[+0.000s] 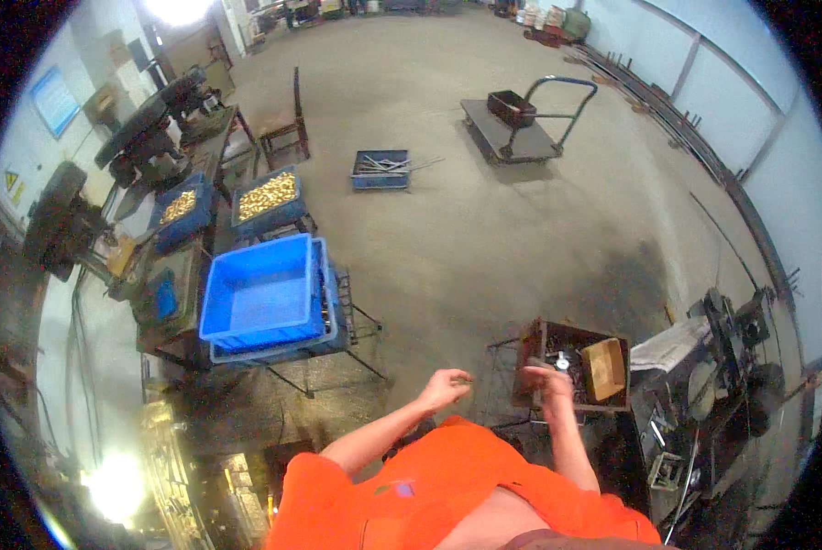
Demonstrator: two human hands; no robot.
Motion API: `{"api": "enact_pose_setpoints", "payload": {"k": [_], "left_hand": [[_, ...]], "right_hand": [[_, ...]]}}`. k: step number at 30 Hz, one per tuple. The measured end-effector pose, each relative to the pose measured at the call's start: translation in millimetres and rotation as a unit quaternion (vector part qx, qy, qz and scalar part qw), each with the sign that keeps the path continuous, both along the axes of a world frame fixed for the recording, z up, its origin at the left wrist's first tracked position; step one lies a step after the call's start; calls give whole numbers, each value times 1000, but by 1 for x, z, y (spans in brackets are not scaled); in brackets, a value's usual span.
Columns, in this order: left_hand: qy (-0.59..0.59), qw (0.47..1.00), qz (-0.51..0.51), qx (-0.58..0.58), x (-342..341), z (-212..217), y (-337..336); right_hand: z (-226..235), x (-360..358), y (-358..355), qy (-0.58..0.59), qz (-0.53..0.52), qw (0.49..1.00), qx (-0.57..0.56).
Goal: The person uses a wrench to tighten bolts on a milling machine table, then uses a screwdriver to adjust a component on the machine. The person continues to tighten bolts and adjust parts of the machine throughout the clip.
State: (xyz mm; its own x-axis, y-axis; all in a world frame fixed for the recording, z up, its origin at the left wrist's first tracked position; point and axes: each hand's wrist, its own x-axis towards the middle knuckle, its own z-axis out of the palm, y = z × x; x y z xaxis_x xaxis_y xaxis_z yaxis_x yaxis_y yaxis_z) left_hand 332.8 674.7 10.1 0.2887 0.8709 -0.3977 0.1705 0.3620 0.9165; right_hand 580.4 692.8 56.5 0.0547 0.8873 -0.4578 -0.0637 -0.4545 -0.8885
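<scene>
Hovering before a reach, I'd guess: left hand [442,391] half-curled, right hand [554,383] with fingers loosely out by the brown box [532,335], can't tell if either's gripping anything. Grabbing the round gauge-like thing [562,364] inside calls for reaching further in.

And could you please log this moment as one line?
left hand: raised, grip unclear; right hand: nearest rusty bin; blue plastic crate: stacked, left

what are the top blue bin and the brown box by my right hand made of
Blue bin: likely plastic, smooth with slight sheen, even colour. Brown box: perhaps rusted metal, from its dull, patchy walls; wood remains possible.
</scene>
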Motion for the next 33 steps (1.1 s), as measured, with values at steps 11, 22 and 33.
{"api": "enact_pose_setpoints", "payload": {"k": [11, 22, 33], "left_hand": [[-122, 952, 280, -19, -94, 0, -52], [-88, 923, 375, 9, -91, 7, -22], [146, 826, 528, 136, -116, 25, -75]], "right_hand": [[0, -192, 52, 112, 426, 888, 132], [-9, -229, 85, 116, 501, 854, 76], [-2, -309, 24, 199, 568, 797, 45]]}}
